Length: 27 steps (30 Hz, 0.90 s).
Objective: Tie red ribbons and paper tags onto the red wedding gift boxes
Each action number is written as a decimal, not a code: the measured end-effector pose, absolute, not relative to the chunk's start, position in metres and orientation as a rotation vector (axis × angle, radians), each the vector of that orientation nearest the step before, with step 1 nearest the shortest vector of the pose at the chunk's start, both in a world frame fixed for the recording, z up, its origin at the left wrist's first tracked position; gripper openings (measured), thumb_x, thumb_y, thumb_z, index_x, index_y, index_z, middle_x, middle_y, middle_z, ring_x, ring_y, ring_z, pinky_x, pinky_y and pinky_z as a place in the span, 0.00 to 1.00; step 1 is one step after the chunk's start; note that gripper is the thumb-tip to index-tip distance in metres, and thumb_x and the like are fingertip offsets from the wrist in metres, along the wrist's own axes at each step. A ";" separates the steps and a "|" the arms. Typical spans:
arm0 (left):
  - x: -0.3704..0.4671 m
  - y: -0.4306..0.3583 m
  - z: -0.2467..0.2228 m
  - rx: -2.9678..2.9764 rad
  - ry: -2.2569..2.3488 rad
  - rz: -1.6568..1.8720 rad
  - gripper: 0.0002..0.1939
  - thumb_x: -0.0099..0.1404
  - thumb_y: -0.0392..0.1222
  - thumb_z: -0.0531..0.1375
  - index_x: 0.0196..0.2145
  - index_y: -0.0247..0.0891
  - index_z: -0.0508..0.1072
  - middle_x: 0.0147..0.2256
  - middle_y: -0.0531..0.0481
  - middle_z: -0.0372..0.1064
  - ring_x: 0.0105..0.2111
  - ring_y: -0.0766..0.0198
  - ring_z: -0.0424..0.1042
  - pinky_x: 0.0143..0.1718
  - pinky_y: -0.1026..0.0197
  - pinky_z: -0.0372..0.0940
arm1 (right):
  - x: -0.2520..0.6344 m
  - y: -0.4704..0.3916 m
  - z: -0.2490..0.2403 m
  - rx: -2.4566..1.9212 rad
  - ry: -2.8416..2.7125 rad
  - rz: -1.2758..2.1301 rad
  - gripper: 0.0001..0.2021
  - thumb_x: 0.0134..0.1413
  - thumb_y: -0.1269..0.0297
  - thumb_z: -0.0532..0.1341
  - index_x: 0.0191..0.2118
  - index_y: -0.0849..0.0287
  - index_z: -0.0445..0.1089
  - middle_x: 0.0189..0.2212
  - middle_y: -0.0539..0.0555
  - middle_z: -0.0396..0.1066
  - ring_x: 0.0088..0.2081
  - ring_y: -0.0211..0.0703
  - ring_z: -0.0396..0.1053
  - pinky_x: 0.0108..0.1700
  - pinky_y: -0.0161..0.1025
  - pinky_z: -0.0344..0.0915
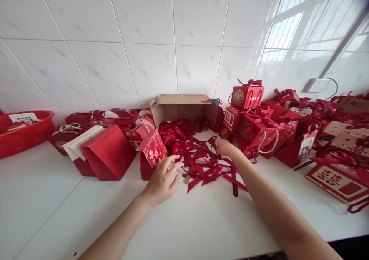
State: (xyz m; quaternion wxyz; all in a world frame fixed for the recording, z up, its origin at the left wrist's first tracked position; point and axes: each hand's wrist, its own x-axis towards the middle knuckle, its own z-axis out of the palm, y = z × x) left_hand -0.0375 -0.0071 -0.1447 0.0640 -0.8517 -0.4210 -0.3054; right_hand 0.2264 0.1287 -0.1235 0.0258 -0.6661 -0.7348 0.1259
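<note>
Ribbons (173,137) are contained in the open-fronted cardboard box (184,99) and strewn before it, printed papers (24,117) in the red basin (31,138). The left hand (163,181) is held open by a patterned gift box (154,150); the right hand (226,148) is curled at the ribbons, its grip unclear. 囍 is printed on the front-right box (331,179), 歡喜 on another (132,134).

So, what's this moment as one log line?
left hand: open, near floral red gift box | right hand: at red ribbons, grip unclear | cardboard box: open
</note>
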 end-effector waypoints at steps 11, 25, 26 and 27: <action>-0.035 -0.010 -0.143 -2.710 -1.423 -1.062 0.16 0.63 0.33 0.54 0.48 0.41 0.70 0.53 0.40 0.60 0.53 0.48 0.62 0.55 0.42 0.60 | 0.263 0.099 -0.059 -2.013 -2.260 0.554 0.07 0.57 0.67 0.63 0.40 0.64 0.72 0.40 0.60 0.73 0.40 0.44 0.72 0.40 0.40 0.69; -0.015 -0.023 -0.130 -2.968 -1.915 -2.248 0.17 0.68 0.52 0.53 0.43 0.35 0.70 0.36 0.43 0.75 0.33 0.60 0.75 0.30 0.61 0.66 | 0.205 0.039 -0.044 -0.681 -2.517 1.429 0.04 0.51 0.66 0.64 0.31 0.61 0.71 0.26 0.48 0.70 0.26 0.33 0.67 0.29 0.30 0.64; -0.015 -0.024 -0.128 -2.882 -1.923 -2.403 0.16 0.67 0.51 0.54 0.42 0.36 0.69 0.37 0.43 0.74 0.34 0.60 0.75 0.32 0.60 0.67 | 0.200 0.038 -0.047 -0.661 -2.527 1.443 0.03 0.51 0.67 0.64 0.31 0.61 0.71 0.26 0.48 0.71 0.27 0.33 0.68 0.29 0.30 0.64; -0.015 -0.024 -0.126 -2.778 -1.918 -2.557 0.14 0.66 0.50 0.55 0.41 0.36 0.69 0.38 0.44 0.74 0.35 0.60 0.75 0.34 0.59 0.67 | 0.196 0.037 -0.050 -0.639 -2.523 1.448 0.03 0.51 0.67 0.64 0.31 0.61 0.71 0.27 0.49 0.71 0.28 0.34 0.69 0.31 0.30 0.65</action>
